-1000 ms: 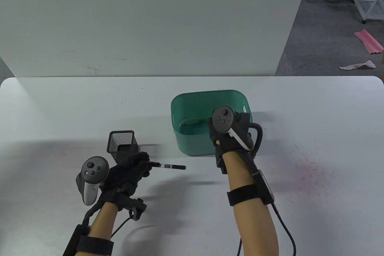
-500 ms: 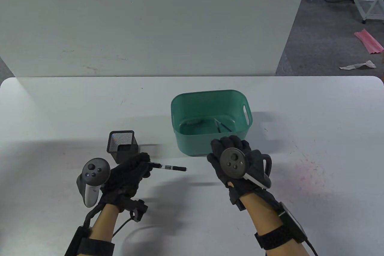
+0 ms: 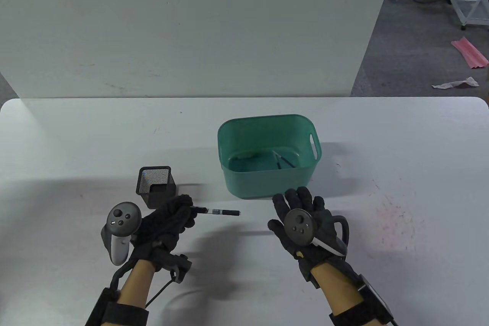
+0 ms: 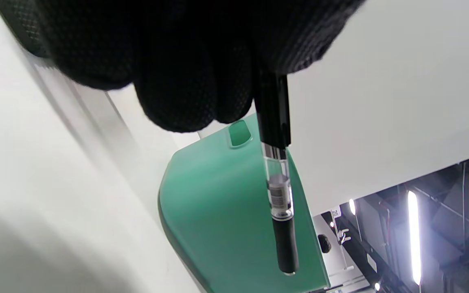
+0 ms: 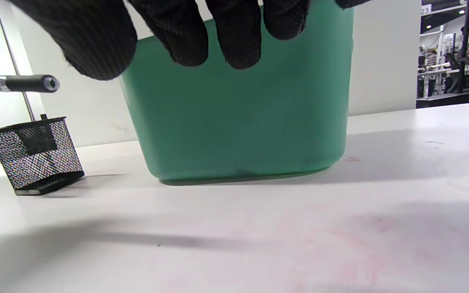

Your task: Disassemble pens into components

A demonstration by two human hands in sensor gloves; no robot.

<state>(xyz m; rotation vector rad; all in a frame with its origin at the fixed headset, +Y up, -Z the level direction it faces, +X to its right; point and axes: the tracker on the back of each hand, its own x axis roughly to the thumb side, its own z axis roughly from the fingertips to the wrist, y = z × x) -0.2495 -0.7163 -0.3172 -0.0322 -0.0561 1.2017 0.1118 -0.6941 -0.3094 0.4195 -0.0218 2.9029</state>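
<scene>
My left hand (image 3: 168,219) grips one end of a pen barrel (image 3: 217,211), clear in the middle with a black grip end, held level above the table and pointing right. The left wrist view has the same barrel (image 4: 279,191) sticking out from my curled fingers. My right hand (image 3: 301,211) hovers open and empty just in front of the green bin (image 3: 229,184), its fingers (image 5: 238,44) spread. Thin dark pen parts (image 3: 282,159) lie on the bin's floor.
A black mesh pen cup (image 3: 154,184) stands behind my left hand, seen too in the right wrist view (image 5: 35,156). The white table (image 3: 401,173) carries a faint pink stain (image 3: 393,223) at the right. A white partition rises behind the table.
My right hand has come back out of the green bin toward me, empty with fingers spread. Thin dark parts now show on the bin's floor. The left hand barely moved.
</scene>
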